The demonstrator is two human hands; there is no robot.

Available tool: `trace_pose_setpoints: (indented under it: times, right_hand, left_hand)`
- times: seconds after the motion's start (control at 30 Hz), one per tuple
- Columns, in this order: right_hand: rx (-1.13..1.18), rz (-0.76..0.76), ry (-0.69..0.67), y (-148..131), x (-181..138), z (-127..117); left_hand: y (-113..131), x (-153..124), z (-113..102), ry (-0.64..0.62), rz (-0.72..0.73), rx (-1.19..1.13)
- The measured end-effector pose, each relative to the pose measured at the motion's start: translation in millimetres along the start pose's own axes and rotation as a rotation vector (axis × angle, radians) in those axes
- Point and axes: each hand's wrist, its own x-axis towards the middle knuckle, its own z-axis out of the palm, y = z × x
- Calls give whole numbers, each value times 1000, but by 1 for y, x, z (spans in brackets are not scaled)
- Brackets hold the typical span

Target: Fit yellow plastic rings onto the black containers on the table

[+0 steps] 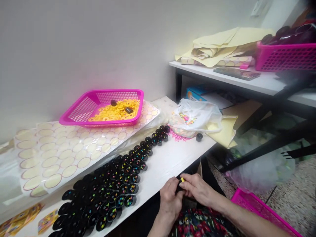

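Low over my lap, at the table's front edge, my two hands meet. My left hand (170, 194) is closed around a small black cup (178, 187), mostly hidden by the fingers. Between the fingertips of my right hand (198, 188) is a small yellow piece (182, 179), held against the cup; it resembles the yellow rings (116, 112) in the pink basket (101, 124). To the left of my hands stand rows of small black cups (123, 189) with coloured bits inside. One more black cup (199, 137) stands apart on the white table (158, 171).
Sheets of round stickers (81, 154) lie under the basket. A white plastic bag (199, 113) of coloured beads sits by spilled pink beads (181, 135). On the right are a shelf (269, 86) with dark legs and a pink crate (264, 214) on the floor.
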Motion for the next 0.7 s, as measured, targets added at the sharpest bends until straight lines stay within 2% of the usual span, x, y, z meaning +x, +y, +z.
trace_pose_setpoints:
  times: [0.07, 0.1, 0.17, 0.23, 0.27, 0.3, 0.33, 0.4, 0.47, 0.5, 0.57, 0.63, 0.7]
  right_hand:
    - [152, 93, -27, 7, 6, -2]
    - [215, 118, -34, 11, 8, -4]
    - [298, 128, -61, 20, 12, -9]
    - [336, 126, -99, 27, 15, -15]
    - [318, 133, -105, 31, 17, -18]
    - [252, 143, -97, 34, 20, -20]
    - [124, 154, -78, 37, 24, -20]
    - [-284, 190, -55, 42, 35, -17]
    - [-639, 235, -101, 45, 50, -10]
    - [-728, 260, -143, 46, 57, -5]
    - [-741, 286, -205, 45, 70, 5]
    - [-678, 261, -219, 43, 78, 12]
    - [-610, 207, -212, 42, 80, 15]
  left_hand:
    - [-6, 2, 6, 66, 177, 75]
    - [-6, 5, 6, 44, 217, 95]
    - [-4, 12, 3, -121, 203, 92]
    - [1, 22, -5, -376, 150, 60]
    - [3, 29, -11, -485, 132, 51]
    - [3, 37, -17, -533, 126, 57]
    - [3, 47, -23, -528, 134, 78]
    - [2, 76, -33, -340, 177, 169]
    - [0, 115, -37, -231, 267, 335]
    - [-1, 137, -37, -188, 289, 436]
    - [-1, 179, -32, -162, 268, 650]
    - [-2, 212, -23, -214, 234, 838]
    - [-5, 234, -14, -288, 192, 952]
